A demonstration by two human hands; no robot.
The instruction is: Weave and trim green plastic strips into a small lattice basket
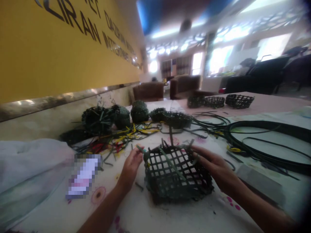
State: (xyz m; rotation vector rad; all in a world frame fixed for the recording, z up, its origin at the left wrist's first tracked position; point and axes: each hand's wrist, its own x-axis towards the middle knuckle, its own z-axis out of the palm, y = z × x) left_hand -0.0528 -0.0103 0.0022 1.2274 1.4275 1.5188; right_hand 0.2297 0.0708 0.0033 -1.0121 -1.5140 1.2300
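Observation:
A dark green open-weave basket [170,191] made of flat strips lies before me on the table, its lattice facing up toward me. Several loose strip ends stick out from its rim, and a paler green strip [171,163] crosses the weave. At the left rim, my left hand [132,164] is closed, pinching the end of a green strip between thumb and fingers. My right hand [211,162] grips the right rim, with its fingers over the edge and the thumb near the inside. Parts of both hands' fingers are hidden by the rim.
Several woven baskets [139,111] line the back, with more baskets [239,101] at the far right. Yellow, red and green strip scraps [121,137] lie behind my left hand. A large strip coil [267,161] is on the right, beside a grey block [261,184]. White plastic [31,174] covers the left.

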